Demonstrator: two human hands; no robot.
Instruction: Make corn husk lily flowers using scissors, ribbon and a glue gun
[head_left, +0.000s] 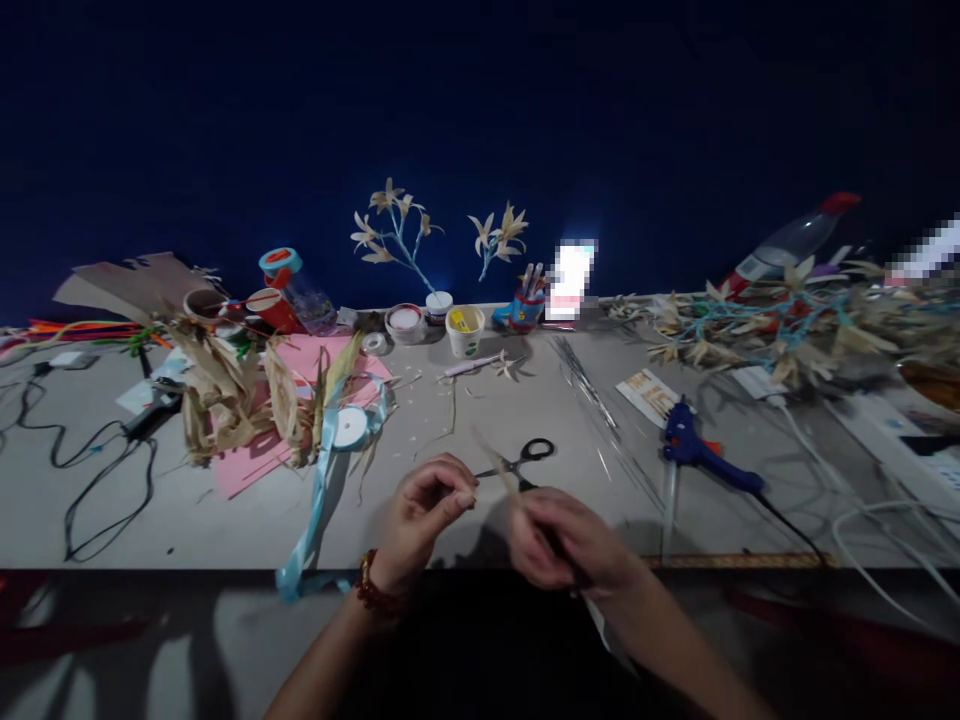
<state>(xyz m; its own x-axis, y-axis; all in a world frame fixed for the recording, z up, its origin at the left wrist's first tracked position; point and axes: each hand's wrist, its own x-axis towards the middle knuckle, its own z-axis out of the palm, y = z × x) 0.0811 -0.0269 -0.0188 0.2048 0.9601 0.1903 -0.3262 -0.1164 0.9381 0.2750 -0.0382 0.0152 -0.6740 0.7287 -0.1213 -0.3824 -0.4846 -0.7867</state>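
My left hand (427,515), with a beaded bracelet at the wrist, is held over the table's front edge. Its thumb and fingertips are pinched together; anything between them is too small to make out. Close beside it, my right hand (562,540) is closed around a thin pale strip of dried husk (504,472), which points up and to the left and is slightly blurred. Black-handled scissors (536,450) lie on the table just beyond both hands, partly hidden by the right one. To the left, a roll of light blue ribbon (349,428) trails over the edge.
Dried corn husks (225,400) lie on pink paper at left. A blue glue gun (705,455) and thin wires (589,385) are at right. Husk flowers (401,225) stand at the back near a paper cup (465,335). White cables (847,500) run along the right side.
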